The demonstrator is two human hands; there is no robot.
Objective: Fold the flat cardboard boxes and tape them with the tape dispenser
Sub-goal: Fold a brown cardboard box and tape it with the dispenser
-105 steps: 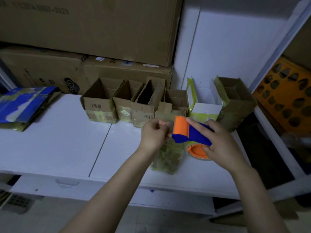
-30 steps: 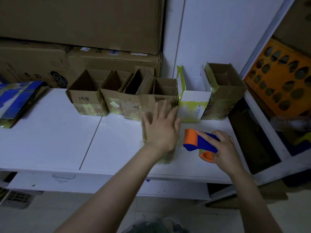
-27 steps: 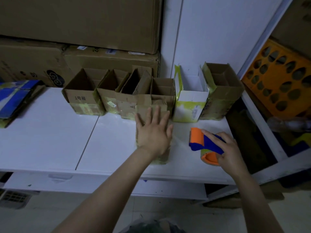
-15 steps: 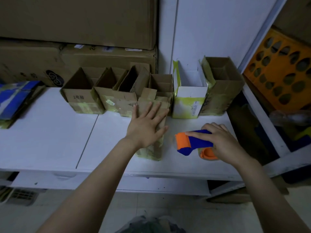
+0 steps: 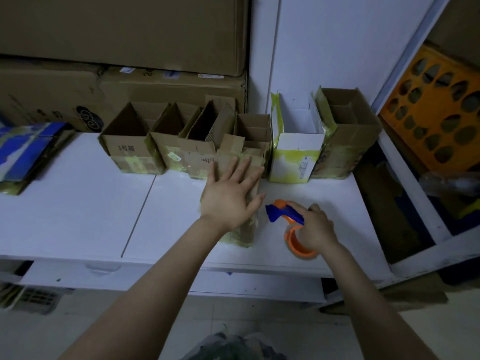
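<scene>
Left hand (image 5: 230, 196), fingers spread wide, presses flat on the cardboard box (image 5: 246, 231) lying on the table (image 5: 78, 203), while just right of that box the right hand (image 5: 315, 227) grips the tape dispenser (image 5: 284, 214).

flat box (image 5: 244, 233): brown cardboard with yellowish tape, lying flat near the front of the table (image 5: 78, 203), long side running front to back; left hand (image 5: 228, 196) spread flat on it.
dispenser (image 5: 281, 214): blue body, orange roller, orange ring with clear tape; just right of the flat box, gripped by the right hand (image 5: 315, 229).
folded boxes (image 5: 130, 149): six in a row at the back, upright, tops open, yellowish tape at the base; five brown, one white (image 5: 298, 157).
flat stack (image 5: 23, 152): blue-printed, far left.
</scene>
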